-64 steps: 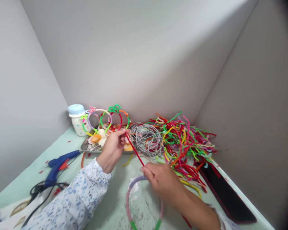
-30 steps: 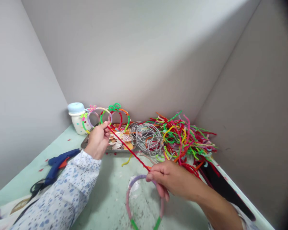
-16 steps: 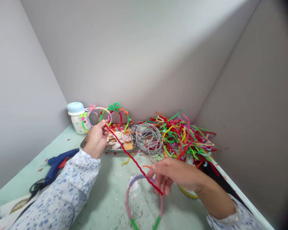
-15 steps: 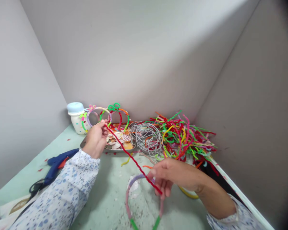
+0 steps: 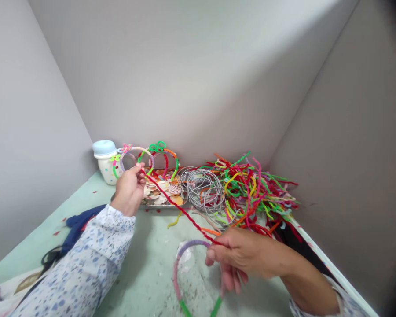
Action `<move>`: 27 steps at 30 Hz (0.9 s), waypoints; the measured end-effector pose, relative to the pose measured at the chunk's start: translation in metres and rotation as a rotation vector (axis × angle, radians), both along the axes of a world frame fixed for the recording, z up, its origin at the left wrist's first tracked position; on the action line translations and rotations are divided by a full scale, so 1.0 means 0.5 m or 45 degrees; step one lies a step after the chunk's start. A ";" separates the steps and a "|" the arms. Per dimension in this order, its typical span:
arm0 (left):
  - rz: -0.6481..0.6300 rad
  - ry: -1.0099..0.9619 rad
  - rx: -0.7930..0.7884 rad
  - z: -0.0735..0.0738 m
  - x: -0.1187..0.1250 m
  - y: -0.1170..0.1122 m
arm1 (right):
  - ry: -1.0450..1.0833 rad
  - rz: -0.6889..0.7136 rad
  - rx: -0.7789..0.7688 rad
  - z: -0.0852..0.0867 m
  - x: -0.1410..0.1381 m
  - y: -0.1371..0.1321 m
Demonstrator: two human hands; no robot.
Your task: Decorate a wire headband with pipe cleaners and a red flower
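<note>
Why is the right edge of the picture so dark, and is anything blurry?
Head view: the right edge fades to black, likely lens vignetting; lighting is soft, without glare. The left hand and right hand, holding the red pipe cleaner, look fairly sharp.

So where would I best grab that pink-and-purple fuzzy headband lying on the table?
Pinch the pink-and-purple fuzzy headband on its bare left leg, coming from above-left: it lies flat, and the right hand, pinching the red fuzzy pipe cleaner, covers its right side.
</note>
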State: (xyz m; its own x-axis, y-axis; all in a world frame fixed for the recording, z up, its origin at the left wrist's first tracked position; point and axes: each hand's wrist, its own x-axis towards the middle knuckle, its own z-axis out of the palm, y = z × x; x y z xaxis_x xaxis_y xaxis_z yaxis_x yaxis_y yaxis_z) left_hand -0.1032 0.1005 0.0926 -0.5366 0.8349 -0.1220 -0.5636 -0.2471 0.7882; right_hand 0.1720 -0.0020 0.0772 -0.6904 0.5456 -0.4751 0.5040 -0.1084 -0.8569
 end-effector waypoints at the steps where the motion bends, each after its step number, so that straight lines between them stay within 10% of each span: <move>1: 0.002 -0.002 -0.005 0.000 0.001 0.000 | 0.013 -0.006 0.010 0.002 0.000 0.000; 17: -0.004 -0.004 -0.016 -0.002 0.003 -0.001 | 0.099 -0.059 -0.036 0.018 -0.001 -0.002; 27: -0.056 -0.048 -0.040 -0.004 -0.003 -0.001 | -0.089 -0.010 0.308 0.020 0.003 -0.018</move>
